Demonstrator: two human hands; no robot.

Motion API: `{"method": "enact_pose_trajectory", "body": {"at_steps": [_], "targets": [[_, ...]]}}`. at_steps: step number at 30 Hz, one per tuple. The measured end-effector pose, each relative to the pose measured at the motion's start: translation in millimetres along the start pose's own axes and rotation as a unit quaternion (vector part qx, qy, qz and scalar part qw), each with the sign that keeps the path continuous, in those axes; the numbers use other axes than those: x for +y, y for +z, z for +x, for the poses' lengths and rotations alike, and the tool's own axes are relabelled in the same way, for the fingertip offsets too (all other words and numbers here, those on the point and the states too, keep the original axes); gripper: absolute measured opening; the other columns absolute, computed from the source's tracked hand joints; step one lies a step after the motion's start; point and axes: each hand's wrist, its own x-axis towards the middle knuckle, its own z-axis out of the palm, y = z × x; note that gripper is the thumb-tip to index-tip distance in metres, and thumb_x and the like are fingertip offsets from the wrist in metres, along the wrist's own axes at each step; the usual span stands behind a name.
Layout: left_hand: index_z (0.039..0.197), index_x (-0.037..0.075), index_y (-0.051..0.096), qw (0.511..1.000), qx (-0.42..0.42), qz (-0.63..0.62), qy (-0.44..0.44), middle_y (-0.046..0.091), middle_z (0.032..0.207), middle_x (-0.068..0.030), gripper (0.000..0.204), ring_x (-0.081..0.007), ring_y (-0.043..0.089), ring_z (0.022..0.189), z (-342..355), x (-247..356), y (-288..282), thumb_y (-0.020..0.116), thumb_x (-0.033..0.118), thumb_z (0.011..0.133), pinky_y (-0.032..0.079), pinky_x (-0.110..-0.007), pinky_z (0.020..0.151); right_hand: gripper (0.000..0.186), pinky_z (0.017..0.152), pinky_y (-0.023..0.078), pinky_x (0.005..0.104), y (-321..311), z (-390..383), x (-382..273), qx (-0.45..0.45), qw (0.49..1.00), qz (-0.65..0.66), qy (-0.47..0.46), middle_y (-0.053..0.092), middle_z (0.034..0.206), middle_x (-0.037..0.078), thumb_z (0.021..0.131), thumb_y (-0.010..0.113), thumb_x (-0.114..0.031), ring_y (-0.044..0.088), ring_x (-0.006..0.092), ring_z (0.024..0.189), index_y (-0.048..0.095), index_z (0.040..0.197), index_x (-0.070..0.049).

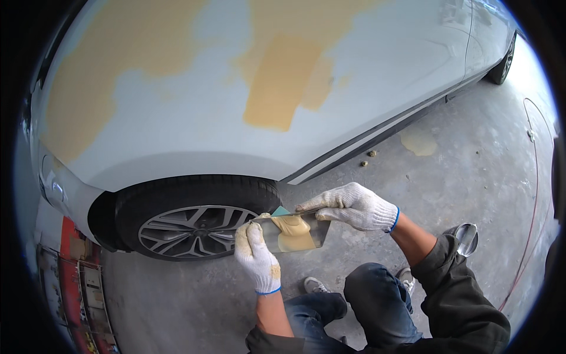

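Note:
White knit gloves with blue cuffs, stained yellowish, cover both hands. My left hand (257, 252) is closed on the left edge of a flat grey putty plate (318, 233), thumb on top. A smooth mound of beige-yellow putty (291, 225) lies on the plate. My right hand (356, 206) pinches a thin putty scraper (311, 211), seen nearly edge-on along the plate's far side, meeting the putty. A small green corner (280, 210) shows behind it; what it belongs to is unclear. Ahead stands a white car panel (194, 118) bearing yellow filler patches (280, 82).
The car's front wheel (200, 231) is just beyond my left hand. A round metal tin (467, 239) stands right of my legs. A thin red hose (533, 194) runs along the concrete floor (194, 295). Shelving with red parts (73, 265) is at the far left.

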Motion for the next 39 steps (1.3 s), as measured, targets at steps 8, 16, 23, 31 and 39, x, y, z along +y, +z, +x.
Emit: {"method": "enact_pose_trajectory", "body": {"at_steps": [8, 16, 23, 31, 39], "targets": [[0.106, -0.007, 0.060, 0.998, 0.055, 0.006, -0.012, 0.065, 0.105, -0.0131, 0.027, -0.0186, 0.061, 0.094, 2, -8, 6, 0.050, 0.018, 0.103, 0.050, -0.033, 0.087, 0.041, 0.095, 0.050, 0.0392, 48, -9, 6, 0.242, 0.837, -0.421, -0.254, 0.064, 0.124, 0.000, 0.079, 0.069, -0.011, 0.060, 0.0236, 0.114, 0.067, 0.118, -0.022], [0.115, -0.011, 0.055, 0.989, 0.146, -0.009, -0.029, 0.062, 0.108, -0.0168, 0.042, -0.0216, 0.061, 0.095, 14, -7, -11, 0.050, 0.029, 0.104, 0.052, -0.035, 0.085, 0.042, 0.094, 0.052, 0.0385, 75, -11, 41, 0.222, 0.898, -0.277, -0.260, 0.064, 0.123, 0.001, 0.079, 0.067, -0.007, 0.063, 0.0236, 0.111, 0.066, 0.120, -0.020], [0.123, -0.010, 0.052, 0.989, 0.139, -0.040, -0.014, 0.061, 0.112, -0.0193, 0.048, -0.0247, 0.064, 0.098, 11, -12, -25, 0.051, 0.034, 0.103, 0.055, -0.036, 0.084, 0.034, 0.090, 0.052, 0.0401, -46, 73, -2, 0.560, 0.683, -0.368, -0.290, 0.069, 0.114, 0.011, 0.078, 0.070, 0.003, 0.066, 0.0311, 0.106, 0.070, 0.111, -0.007], [0.119, -0.010, 0.053, 0.991, 0.135, -0.017, -0.010, 0.060, 0.110, -0.0193, 0.047, -0.0242, 0.063, 0.097, 11, -4, -19, 0.050, 0.034, 0.104, 0.055, -0.036, 0.083, 0.035, 0.094, 0.051, 0.0437, -73, 118, 15, 0.567, 0.608, -0.432, -0.349, 0.067, 0.114, 0.008, 0.072, 0.068, 0.000, 0.065, 0.0301, 0.106, 0.071, 0.106, -0.010], [0.118, -0.010, 0.054, 0.989, 0.149, -0.015, -0.010, 0.061, 0.110, -0.0191, 0.045, -0.0240, 0.063, 0.098, 8, -2, -20, 0.049, 0.033, 0.104, 0.055, -0.036, 0.085, 0.033, 0.095, 0.049, 0.0434, -89, 123, 8, 0.596, 0.574, -0.435, -0.355, 0.067, 0.115, 0.009, 0.074, 0.070, -0.003, 0.062, 0.0303, 0.109, 0.071, 0.107, -0.008]]}}
